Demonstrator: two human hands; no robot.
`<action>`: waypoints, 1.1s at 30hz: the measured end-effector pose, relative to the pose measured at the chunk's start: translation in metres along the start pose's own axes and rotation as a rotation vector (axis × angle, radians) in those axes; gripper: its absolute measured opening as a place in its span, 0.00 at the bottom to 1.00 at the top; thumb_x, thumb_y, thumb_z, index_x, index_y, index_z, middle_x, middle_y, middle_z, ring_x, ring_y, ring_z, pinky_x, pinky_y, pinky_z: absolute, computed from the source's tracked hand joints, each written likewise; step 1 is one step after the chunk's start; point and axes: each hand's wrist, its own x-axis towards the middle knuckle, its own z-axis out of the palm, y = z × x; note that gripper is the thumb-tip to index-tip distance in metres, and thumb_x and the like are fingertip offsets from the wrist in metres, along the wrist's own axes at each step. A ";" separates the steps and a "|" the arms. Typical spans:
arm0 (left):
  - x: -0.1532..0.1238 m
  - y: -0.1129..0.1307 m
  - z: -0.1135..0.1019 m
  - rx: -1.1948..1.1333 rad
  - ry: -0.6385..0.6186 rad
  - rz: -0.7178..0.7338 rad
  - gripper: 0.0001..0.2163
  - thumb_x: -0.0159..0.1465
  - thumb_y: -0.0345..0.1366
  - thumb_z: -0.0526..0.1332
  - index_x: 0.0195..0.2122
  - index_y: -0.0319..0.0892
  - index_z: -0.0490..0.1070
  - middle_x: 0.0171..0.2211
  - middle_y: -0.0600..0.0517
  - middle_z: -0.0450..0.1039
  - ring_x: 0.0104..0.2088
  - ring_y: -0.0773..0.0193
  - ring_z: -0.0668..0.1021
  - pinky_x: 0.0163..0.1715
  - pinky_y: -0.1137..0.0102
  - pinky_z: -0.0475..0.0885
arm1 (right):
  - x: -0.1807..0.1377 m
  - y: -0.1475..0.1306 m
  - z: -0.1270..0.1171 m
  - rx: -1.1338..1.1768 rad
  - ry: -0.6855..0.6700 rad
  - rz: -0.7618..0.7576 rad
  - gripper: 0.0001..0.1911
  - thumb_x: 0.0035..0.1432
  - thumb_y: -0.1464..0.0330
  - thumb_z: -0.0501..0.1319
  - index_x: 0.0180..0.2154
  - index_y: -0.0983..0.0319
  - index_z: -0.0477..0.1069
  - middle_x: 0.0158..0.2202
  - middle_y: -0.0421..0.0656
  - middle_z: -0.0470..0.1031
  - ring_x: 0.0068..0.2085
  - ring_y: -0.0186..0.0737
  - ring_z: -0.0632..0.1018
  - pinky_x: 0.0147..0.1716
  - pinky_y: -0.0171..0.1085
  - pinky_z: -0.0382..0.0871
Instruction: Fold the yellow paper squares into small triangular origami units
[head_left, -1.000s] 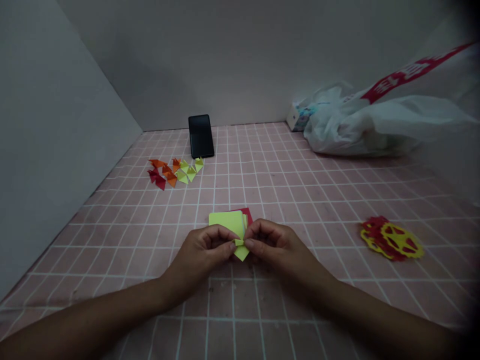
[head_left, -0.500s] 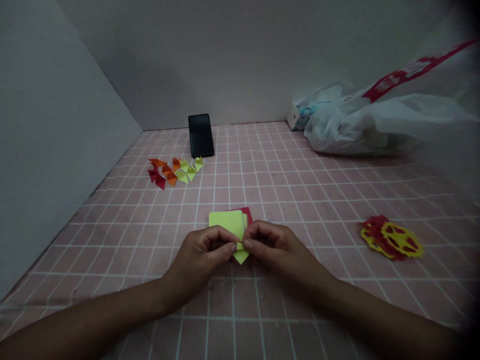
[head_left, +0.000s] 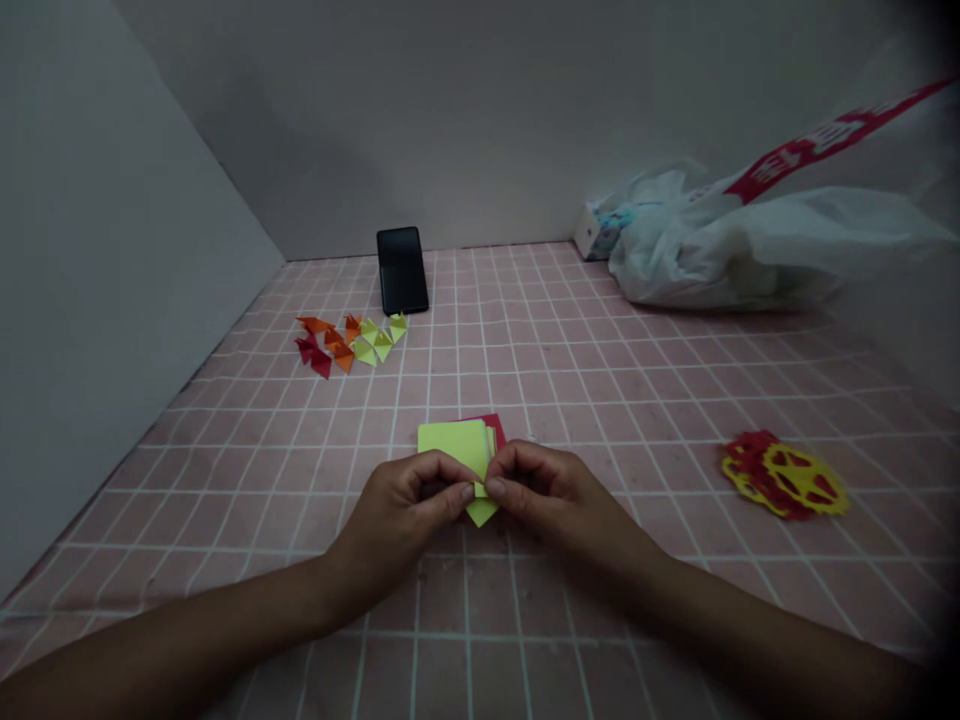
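My left hand [head_left: 401, 510] and my right hand [head_left: 551, 497] meet at the middle of the pink gridded table [head_left: 600, 400]. Both pinch a small yellow-green folded paper piece [head_left: 481, 510], fingertips pressed together on it, with its pointed corner sticking out below. Just behind the hands lies a small stack of square papers [head_left: 459, 442], yellow-green on top with red showing at its right edge.
A cluster of folded red, orange and yellow-green paper pieces [head_left: 347, 343] lies at the far left. A black phone [head_left: 402, 270] leans on the back wall. A white plastic bag [head_left: 742, 250] fills the far right. Red and yellow cut-paper rounds [head_left: 784, 477] lie at the right.
The fingers have closed in slightly on the yellow-green piece, so less of it shows. The arms and everything else stay where they were.
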 end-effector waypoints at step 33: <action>0.000 0.004 0.002 -0.042 -0.021 -0.076 0.06 0.57 0.37 0.64 0.28 0.40 0.74 0.26 0.53 0.76 0.29 0.65 0.76 0.31 0.72 0.71 | -0.003 -0.001 0.002 -0.213 0.046 -0.067 0.09 0.58 0.67 0.60 0.26 0.62 0.66 0.25 0.38 0.66 0.28 0.33 0.66 0.27 0.34 0.59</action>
